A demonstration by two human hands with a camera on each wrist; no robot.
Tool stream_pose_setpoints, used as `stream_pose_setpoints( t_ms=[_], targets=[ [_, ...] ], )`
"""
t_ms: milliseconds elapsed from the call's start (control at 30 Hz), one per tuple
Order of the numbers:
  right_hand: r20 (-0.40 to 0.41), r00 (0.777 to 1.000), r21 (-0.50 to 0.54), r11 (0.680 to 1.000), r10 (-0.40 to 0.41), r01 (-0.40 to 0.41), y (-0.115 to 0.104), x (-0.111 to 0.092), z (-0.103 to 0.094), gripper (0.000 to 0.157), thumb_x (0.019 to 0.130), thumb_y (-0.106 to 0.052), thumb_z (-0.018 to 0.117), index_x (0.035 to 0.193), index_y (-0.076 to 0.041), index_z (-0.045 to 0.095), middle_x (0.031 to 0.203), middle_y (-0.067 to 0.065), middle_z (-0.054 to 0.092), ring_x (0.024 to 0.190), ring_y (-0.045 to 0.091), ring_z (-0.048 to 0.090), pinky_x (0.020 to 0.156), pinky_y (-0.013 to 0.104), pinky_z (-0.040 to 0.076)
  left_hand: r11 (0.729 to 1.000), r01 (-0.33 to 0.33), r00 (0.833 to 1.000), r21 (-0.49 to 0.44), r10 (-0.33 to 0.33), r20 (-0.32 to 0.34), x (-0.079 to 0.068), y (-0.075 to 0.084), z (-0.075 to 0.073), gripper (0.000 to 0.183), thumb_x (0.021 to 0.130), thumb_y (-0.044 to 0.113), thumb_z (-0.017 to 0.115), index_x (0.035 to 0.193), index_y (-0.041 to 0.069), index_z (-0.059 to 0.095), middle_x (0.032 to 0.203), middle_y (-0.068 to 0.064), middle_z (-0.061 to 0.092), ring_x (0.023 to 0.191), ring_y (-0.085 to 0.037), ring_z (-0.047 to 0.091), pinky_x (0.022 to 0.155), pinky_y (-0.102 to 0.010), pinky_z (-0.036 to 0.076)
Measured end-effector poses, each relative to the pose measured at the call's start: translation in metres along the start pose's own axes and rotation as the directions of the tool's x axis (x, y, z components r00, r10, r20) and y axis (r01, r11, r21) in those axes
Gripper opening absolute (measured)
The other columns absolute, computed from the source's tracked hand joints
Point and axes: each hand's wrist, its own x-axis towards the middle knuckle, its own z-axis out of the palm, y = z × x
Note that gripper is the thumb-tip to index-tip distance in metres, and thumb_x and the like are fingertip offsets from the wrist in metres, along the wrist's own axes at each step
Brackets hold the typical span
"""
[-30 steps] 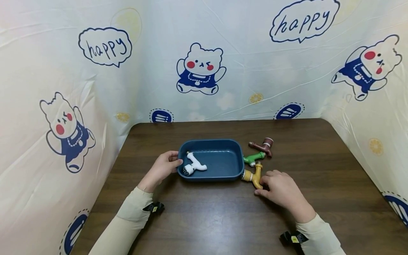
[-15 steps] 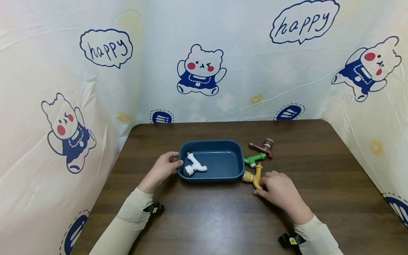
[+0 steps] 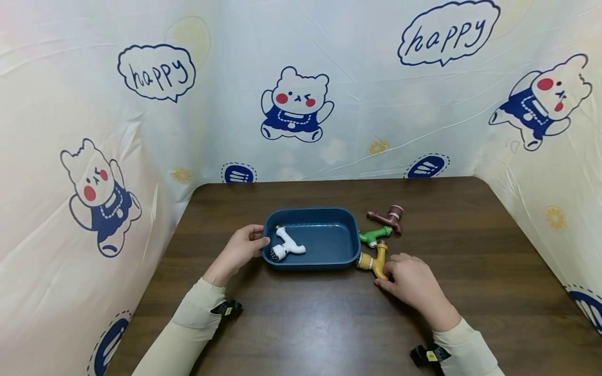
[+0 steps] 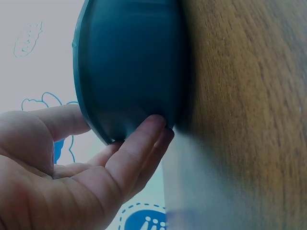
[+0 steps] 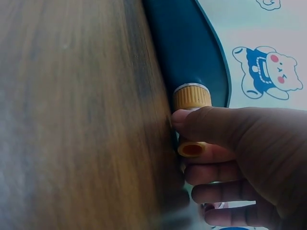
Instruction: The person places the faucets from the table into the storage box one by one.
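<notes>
Four taps, one blue tray (image 3: 324, 240), two hands on the worktop (image 3: 305, 334).
One white tap (image 3: 290, 245) lies inside the tray at its left end; three lie off its right end: yellow (image 3: 379, 259) by the near corner, green (image 3: 376, 234) just behind, maroon (image 3: 391, 218) farthest back. The left hand (image 3: 240, 248) grips the tray's left end, thumb at the rim, fingers against the outer wall; the right hand (image 3: 414, 282) pinches the yellow tap between thumb and fingers. Compared with a second ago, taps, tray and hands keep practically the same places. Most right-hand fingertips are hidden in the head view; both wrist views cut off the tray, and whether the green tap touches it is unclear.
</notes>
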Motion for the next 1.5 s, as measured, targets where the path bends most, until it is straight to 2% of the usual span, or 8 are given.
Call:
stream_pose_setpoints(
  t_ms=[200,567,1133,1500],
  targets=[
    [-0.025,1.000,0.024,1.000,0.006,-0.005,0.002,-0.002,0.001,0.035,0.077,-0.035,0.088,0.063,-0.024,0.058,0.067,-0.011,0.043,0.064,0.010,0.041,0.056,0.027,0.035,1.000,-0.004,1.000,0.000,0.004,-0.006,0.000,-0.002,0.000,0.045,0.102,0.014,0.063,0.144,0.000,0.050,0.128,-0.020,0.062,0.109,-0.028,0.065,0.088,-0.040,0.061],
    [-0.097,0.995,0.040,0.999,-0.021,0.025,0.008,-0.003,0.001,0.029,0.075,-0.033,0.090,0.068,-0.022,0.064,0.070,-0.009,0.052,0.067,0.009,0.043,0.057,0.026,0.037,1.000,0.004,1.000,0.010,-0.003,-0.011,0.000,-0.002,0.001,0.045,0.102,0.015,0.063,0.144,0.001,0.051,0.128,-0.019,0.062,0.108,-0.027,0.065,0.089,-0.041,0.061],
    [-0.068,0.997,0.052,0.998,-0.021,0.025,0.011,-0.003,-0.004,0.028,0.079,-0.036,0.087,0.069,-0.022,0.065,0.071,-0.011,0.048,0.068,0.009,0.042,0.058,0.026,0.037,1.000,0.014,1.000,0.007,-0.014,-0.010,0.000,-0.001,0.000,0.046,0.102,0.017,0.063,0.144,0.003,0.050,0.129,-0.018,0.061,0.111,-0.027,0.064,0.089,-0.041,0.061],
    [-0.110,0.993,0.051,0.998,-0.035,0.041,0.010,-0.006,-0.012,0.026,0.077,-0.035,0.089,0.071,-0.021,0.068,0.072,-0.011,0.051,0.069,0.009,0.043,0.057,0.025,0.039,1.000,0.006,1.000,0.004,-0.006,-0.005,0.000,-0.002,0.000,0.045,0.102,0.015,0.063,0.144,0.002,0.051,0.128,-0.019,0.062,0.110,-0.028,0.065,0.088,-0.039,0.061]
  ],
)
